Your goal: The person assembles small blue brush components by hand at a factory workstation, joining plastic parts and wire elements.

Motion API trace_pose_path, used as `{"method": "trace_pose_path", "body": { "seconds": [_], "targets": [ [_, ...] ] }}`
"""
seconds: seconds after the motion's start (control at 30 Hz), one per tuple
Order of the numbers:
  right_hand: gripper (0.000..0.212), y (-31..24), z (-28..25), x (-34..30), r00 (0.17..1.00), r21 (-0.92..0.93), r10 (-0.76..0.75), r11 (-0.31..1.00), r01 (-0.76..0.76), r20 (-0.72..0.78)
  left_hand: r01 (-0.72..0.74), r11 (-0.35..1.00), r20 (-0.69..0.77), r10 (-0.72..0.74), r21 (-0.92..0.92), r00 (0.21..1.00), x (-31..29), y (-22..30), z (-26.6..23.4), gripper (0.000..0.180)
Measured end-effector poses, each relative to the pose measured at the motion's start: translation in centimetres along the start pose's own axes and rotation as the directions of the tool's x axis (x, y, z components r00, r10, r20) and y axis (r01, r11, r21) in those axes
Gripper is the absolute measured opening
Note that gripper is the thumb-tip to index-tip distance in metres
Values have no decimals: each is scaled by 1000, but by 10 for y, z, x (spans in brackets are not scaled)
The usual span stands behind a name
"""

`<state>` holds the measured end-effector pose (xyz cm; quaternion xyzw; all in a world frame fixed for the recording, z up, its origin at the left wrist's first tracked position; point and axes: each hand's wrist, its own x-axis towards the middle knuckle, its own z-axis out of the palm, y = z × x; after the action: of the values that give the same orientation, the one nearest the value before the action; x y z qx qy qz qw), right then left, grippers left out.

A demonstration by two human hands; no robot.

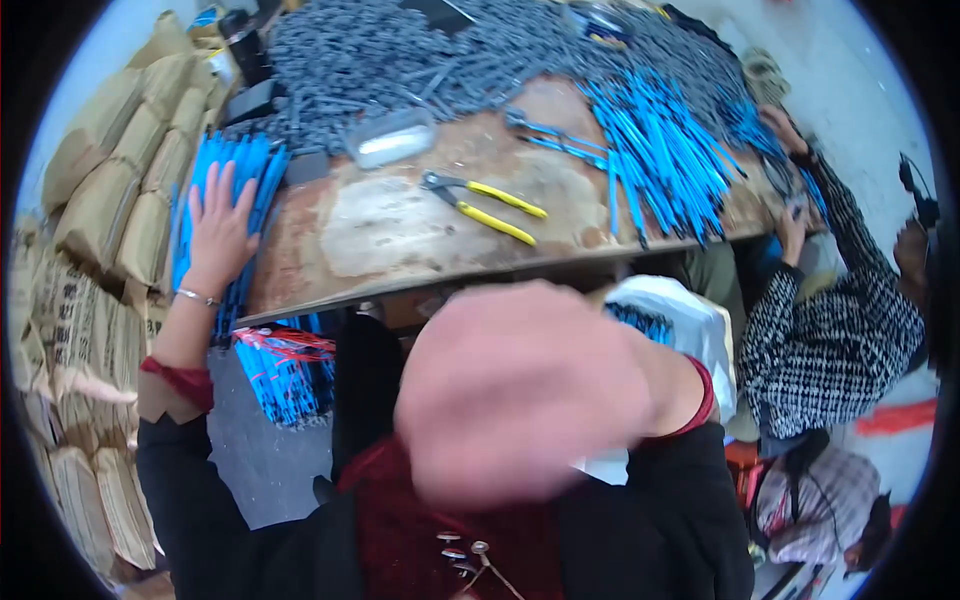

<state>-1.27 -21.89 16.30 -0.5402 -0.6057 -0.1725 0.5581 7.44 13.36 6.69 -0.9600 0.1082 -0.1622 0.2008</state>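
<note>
My left hand (220, 222) lies with its fingers spread on a stack of blue rods with black ends (262, 185) at the table's left end. My right hand (520, 390) is raised close in front of my chest, smeared by motion, so its fingers cannot be made out. Pliers with yellow handles (485, 205) rest on the worn wooden table (380, 225), jaws apart. Behind them are a clear plastic box (392, 140) and a wide heap of grey plastic parts (360, 60). To the right lies a large pile of blue rods (660, 150).
Brown paper packages (110, 150) are stacked along the left. Bundled blue rods (285, 370) stand below the table, and a white sack (670, 300) is at my right. A co-worker in a black-and-white patterned top (830, 340) handles blue pieces at the table's right end.
</note>
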Motion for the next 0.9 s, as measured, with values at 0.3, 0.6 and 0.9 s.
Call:
{"method": "trace_pose_path", "body": {
  "seconds": [0.3, 0.6, 0.9],
  "targets": [
    [11, -32, -37, 2, 986, 205, -146, 971, 126, 83, -59, 998, -107, 55, -29, 993, 2, 39, -29, 64],
    [25, 147, -166, -133, 550, -768, 576, -240, -594, -605, -380, 648, -229, 308, -660, 923, 29, 206, -45, 69],
    [38, 198, -199, -136, 67, -734, 792, -526, -429, -607, -431, 489, -287, 344, -758, 894, 56, 258, -27, 70]
  ]
}}
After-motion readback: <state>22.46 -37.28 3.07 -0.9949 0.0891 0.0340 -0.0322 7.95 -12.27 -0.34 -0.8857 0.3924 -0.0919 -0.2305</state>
